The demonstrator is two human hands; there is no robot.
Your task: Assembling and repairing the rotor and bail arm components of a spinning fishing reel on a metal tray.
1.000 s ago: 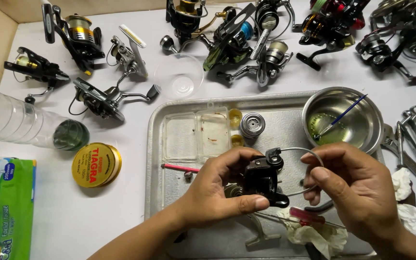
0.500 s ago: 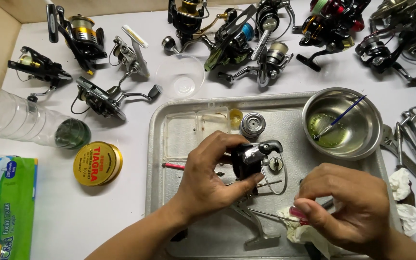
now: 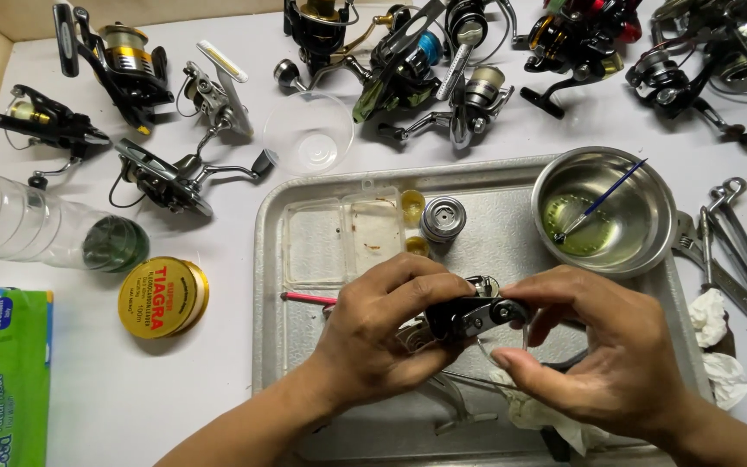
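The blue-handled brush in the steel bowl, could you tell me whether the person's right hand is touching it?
Apart. The head view shows the brush leaning in the steel bowl, with bare tray between it and the right hand.

Scattered across the white tabletop (image 3: 218,380): spinning reels (image 3: 123,65), a clear plastic bottle (image 3: 45,233), a yellow line spool (image 3: 162,297), wrenches (image 3: 737,242). On the metal tray (image 3: 274,346): a steel bowl (image 3: 641,195) holding a blue brush (image 3: 603,199).
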